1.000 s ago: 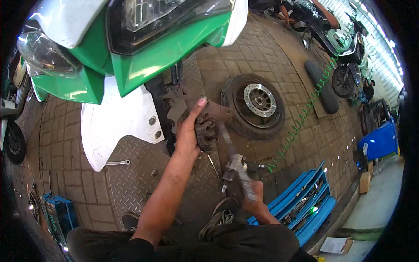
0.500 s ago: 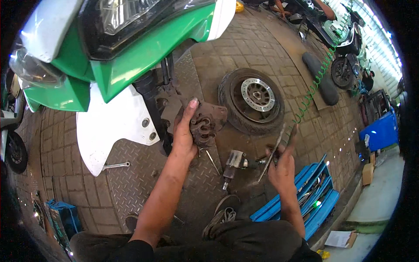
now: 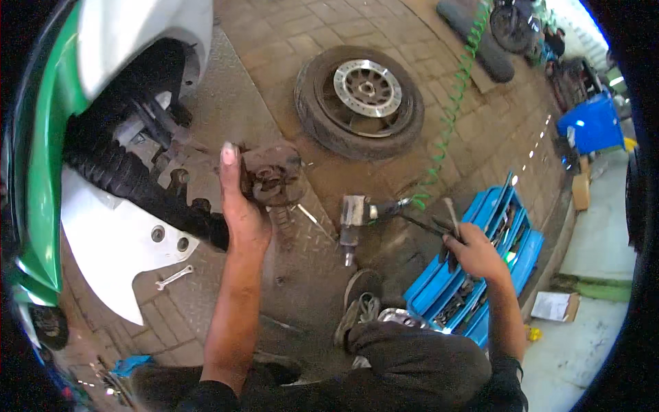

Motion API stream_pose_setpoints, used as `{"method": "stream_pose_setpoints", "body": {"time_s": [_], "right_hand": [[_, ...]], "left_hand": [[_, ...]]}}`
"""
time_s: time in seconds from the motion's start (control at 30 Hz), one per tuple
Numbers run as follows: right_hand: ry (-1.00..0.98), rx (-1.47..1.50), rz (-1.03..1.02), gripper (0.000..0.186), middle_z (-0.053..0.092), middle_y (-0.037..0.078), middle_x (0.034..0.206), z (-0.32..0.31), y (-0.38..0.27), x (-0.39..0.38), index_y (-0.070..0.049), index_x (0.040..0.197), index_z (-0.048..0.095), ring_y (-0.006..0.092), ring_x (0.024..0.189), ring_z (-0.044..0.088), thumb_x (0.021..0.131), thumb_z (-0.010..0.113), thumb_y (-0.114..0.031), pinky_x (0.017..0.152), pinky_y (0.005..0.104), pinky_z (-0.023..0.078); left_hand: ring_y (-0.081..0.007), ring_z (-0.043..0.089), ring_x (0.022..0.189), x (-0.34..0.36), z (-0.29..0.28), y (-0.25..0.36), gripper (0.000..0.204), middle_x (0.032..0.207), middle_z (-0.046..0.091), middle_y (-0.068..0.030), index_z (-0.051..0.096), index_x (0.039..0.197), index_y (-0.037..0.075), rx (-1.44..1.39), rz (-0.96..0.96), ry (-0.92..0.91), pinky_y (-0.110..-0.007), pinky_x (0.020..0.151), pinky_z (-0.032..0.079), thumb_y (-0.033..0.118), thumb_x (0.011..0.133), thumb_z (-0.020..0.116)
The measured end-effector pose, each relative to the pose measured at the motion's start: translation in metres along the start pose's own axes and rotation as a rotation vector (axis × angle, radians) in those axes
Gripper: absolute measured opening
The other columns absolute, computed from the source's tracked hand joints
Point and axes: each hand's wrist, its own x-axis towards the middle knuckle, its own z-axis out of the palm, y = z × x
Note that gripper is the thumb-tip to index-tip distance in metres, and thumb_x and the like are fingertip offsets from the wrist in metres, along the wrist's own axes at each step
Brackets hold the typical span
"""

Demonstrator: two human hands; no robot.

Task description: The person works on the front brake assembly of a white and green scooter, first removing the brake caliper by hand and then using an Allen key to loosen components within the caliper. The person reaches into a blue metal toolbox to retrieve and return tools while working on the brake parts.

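Caliper of grimy, dark brown metal (image 3: 276, 172) sits left of centre in the frame, in the grip of the bare left hand (image 3: 244, 221). The thumb stands straight up along the left side of the part, and its lower left corner rests against the base of the thumb; the bulk of it juts up and to the right, beyond the palm. The other fingers are hidden, so how far they wrap behind it I cannot tell.

At the right, the bare right hand (image 3: 475, 251) is closed, thumb against fingers, on a slim, pale rod-like tool (image 3: 452, 211) whose end points upward. This hand is over the left part of a blue metal toolbox with open trays (image 3: 527, 250).

Between the hands lies a grey air wrench with a short metal nose (image 3: 353, 221), near the end of a coiled green hose (image 3: 449, 123). A black-tyred wheel with a silver, perforated disc (image 3: 319, 113) lies flat at upper centre. At lower left, a silver spanner (image 3: 176, 277) is just beside a white plastic fender (image 3: 113, 240).
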Motion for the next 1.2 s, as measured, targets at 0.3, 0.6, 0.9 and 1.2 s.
{"method": "stream_pose_setpoints", "body": {"time_s": [0.3, 0.6, 0.9, 1.2], "right_hand": [[0.072, 1.198, 0.269, 0.053, 0.064, 0.007, 0.094, 0.100, 0.065, -0.076, -0.002, 0.144, 0.046, 0.0217, 0.076, 0.060, 0.094, 0.059, -0.014, 0.070, 0.0383, 0.050], [-0.011, 0.488, -0.377, 0.049, 0.068, 0.020, 0.086, 0.058, -0.034, -0.146, -0.001, 0.140, 0.052, 0.0288, 0.077, 0.068, 0.092, 0.062, -0.010, 0.071, 0.0396, 0.052], [0.063, 0.562, -0.677, 0.056, 0.068, 0.024, 0.081, 0.107, -0.061, -0.115, 0.004, 0.143, 0.042, 0.0352, 0.064, 0.070, 0.091, 0.062, 0.001, 0.055, 0.0395, 0.053], [0.126, 0.732, -0.483, 0.041, 0.062, 0.010, 0.066, 0.162, -0.091, -0.124, 0.008, 0.133, 0.049, 0.0182, 0.055, 0.063, 0.098, 0.054, -0.012, 0.052, 0.0339, 0.049]], "left_hand": [[-0.0275, 0.060, 0.101, 0.010, 0.049, 0.012, 0.060, 0.109, 0.062, -0.0073, 0.059, 0.116, 0.014, -0.143, 0.041, 0.106, -0.048, 0.091, 0.048, 0.066, 0.086, 0.058], [-0.0298, 0.057, 0.106, -0.001, 0.059, 0.012, 0.062, 0.114, 0.059, -0.0082, 0.057, 0.118, 0.015, -0.248, 0.022, 0.099, -0.051, 0.092, 0.047, 0.067, 0.085, 0.056], [-0.0307, 0.056, 0.107, -0.001, 0.050, 0.009, 0.061, 0.116, 0.057, -0.0092, 0.055, 0.118, 0.012, -0.234, 0.057, 0.059, -0.050, 0.095, 0.047, 0.065, 0.088, 0.053], [-0.0302, 0.056, 0.109, 0.011, 0.040, -0.003, 0.062, 0.118, 0.056, -0.0102, 0.054, 0.122, 0.011, -0.313, 0.069, 0.010, -0.048, 0.092, 0.048, 0.061, 0.086, 0.058]]}}
